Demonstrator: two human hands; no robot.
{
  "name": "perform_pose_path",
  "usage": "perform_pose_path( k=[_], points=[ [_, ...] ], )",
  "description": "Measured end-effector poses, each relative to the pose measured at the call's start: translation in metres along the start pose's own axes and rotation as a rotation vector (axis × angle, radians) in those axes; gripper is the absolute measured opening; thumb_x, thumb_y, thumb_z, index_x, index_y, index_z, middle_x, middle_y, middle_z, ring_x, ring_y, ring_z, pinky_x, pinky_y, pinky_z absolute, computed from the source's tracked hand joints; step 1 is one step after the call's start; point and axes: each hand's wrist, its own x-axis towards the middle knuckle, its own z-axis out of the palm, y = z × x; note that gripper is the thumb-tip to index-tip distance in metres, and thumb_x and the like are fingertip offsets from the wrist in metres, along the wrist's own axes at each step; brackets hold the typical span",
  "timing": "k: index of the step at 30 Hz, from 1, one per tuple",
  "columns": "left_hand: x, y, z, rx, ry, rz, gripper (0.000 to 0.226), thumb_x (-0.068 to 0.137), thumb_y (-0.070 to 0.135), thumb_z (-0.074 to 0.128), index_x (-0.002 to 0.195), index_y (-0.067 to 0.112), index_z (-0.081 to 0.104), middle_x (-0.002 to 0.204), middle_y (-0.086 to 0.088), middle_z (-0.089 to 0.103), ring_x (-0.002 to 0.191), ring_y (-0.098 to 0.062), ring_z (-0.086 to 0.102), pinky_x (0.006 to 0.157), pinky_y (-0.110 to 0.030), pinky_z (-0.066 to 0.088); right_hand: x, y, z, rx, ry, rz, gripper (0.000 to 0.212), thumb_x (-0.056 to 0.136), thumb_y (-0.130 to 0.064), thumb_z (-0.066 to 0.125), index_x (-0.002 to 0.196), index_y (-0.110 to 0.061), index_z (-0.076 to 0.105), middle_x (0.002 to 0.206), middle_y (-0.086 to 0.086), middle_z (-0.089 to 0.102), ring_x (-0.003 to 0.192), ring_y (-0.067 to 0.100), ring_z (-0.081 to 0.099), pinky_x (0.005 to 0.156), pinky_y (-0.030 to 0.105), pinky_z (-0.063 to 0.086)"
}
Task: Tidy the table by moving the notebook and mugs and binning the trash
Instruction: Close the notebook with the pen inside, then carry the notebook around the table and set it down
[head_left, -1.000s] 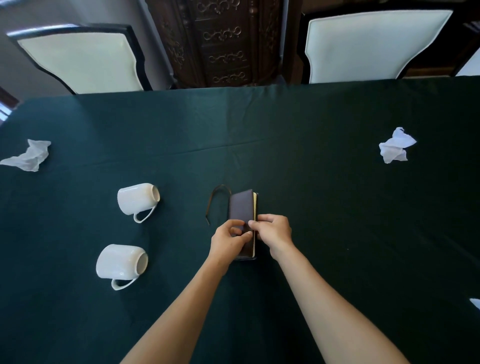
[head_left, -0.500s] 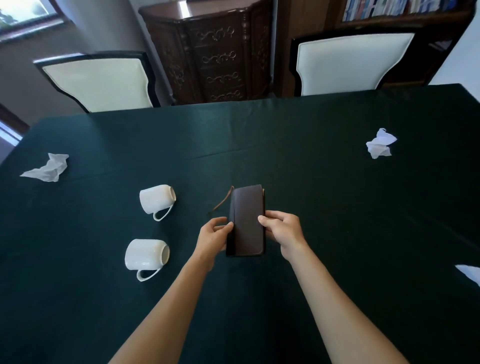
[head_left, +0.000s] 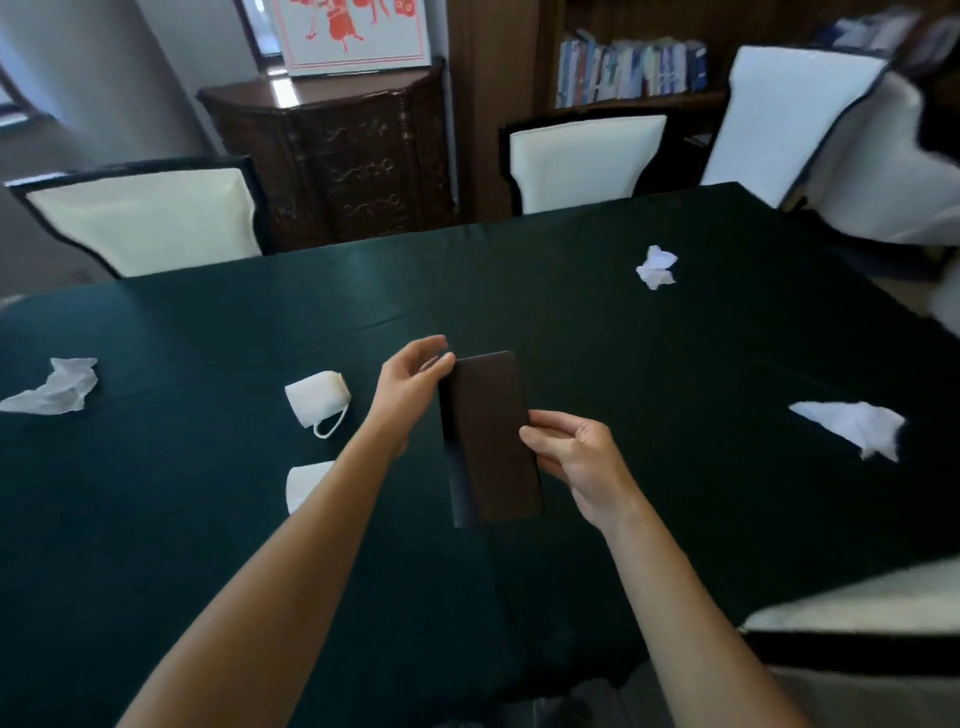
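So: one notebook (head_left: 488, 436), closed, dark cover, held just above the tabletop (head_left: 208, 545) between the hands. Right hand (head_left: 582, 462) pinches its right edge. Left hand (head_left: 410, 384) curls at the far left corner, thumb touching; whether it grips, cannot tell. Beyond the left hand, two on their sides: far mug (head_left: 317, 400), near mug (head_left: 306, 483). Three crumpled: left tissue (head_left: 54, 387), far tissue (head_left: 657, 267), right tissue (head_left: 852, 428). Early stage, I judge: mugs unmoved, nothing binned.

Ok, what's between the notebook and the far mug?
In the head view, the left hand, holding the notebook's far corner, sits between it and the far mug.
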Motion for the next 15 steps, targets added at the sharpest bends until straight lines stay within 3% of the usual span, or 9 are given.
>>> perform_pose_path(
  k=[2,5,8,10,13,15],
  points=[
    [-0.011,0.009,0.012,-0.046,-0.068,0.008,0.026,0.101,0.019,0.064,0.125,0.016,0.072,0.124,0.001,0.075,0.12,-0.012,0.067,0.096,-0.017,0.052,-0.024,-0.001,-0.001,0.022,0.041,-0.029,0.036,0.09,-0.008,0.074,0.125,-0.005,0.069,0.11,0.009,0.079,0.104,0.021,0.075,0.09,0.036,0.06],
    [-0.034,0.021,0.034,-0.083,-0.15,0.006,0.02,0.101,0.033,0.061,0.108,0.024,0.078,0.117,-0.001,0.078,0.106,-0.011,0.07,0.089,-0.026,0.057,-0.058,-0.003,-0.007,0.092,0.12,-0.069,0.03,0.09,-0.005,0.073,0.12,-0.007,0.07,0.107,0.009,0.08,0.101,0.02,0.076,0.079,0.028,0.061],
    [-0.058,0.032,0.057,-0.148,-0.191,-0.002,0.03,0.1,0.041,0.061,0.112,0.019,0.078,0.115,-0.002,0.077,0.102,-0.012,0.069,0.092,-0.032,0.057,-0.089,-0.006,-0.02,0.132,0.191,-0.112,0.022,0.091,-0.005,0.072,0.111,-0.014,0.072,0.101,0.005,0.081,0.097,0.017,0.077,0.075,0.025,0.06],
    [-0.076,0.04,0.073,-0.212,-0.216,-0.03,0.032,0.101,0.039,0.062,0.115,0.013,0.075,0.107,0.0,0.075,0.094,-0.009,0.069,0.085,-0.029,0.056,-0.107,-0.008,-0.031,0.147,0.233,-0.141,0.024,0.092,-0.004,0.071,0.114,-0.009,0.072,0.103,0.007,0.081,0.099,0.019,0.077,0.077,0.026,0.06],
    [-0.108,0.049,0.098,-0.345,-0.309,-0.104,0.024,0.102,0.034,0.063,0.098,0.013,0.073,0.088,0.002,0.075,0.083,-0.013,0.071,0.076,-0.031,0.059,-0.131,-0.012,-0.049,0.162,0.3,-0.172,0.026,0.092,-0.003,0.07,0.117,-0.005,0.072,0.106,0.011,0.08,0.104,0.024,0.075,0.086,0.033,0.059],
    [-0.128,0.055,0.115,-0.396,-0.368,-0.132,0.026,0.102,0.033,0.063,0.102,0.01,0.074,0.091,-0.003,0.078,0.083,-0.018,0.074,0.077,-0.036,0.062,-0.146,-0.015,-0.063,0.181,0.342,-0.189,0.023,0.092,-0.003,0.07,0.114,-0.007,0.073,0.105,0.011,0.08,0.104,0.024,0.075,0.087,0.034,0.059]
  ],
)
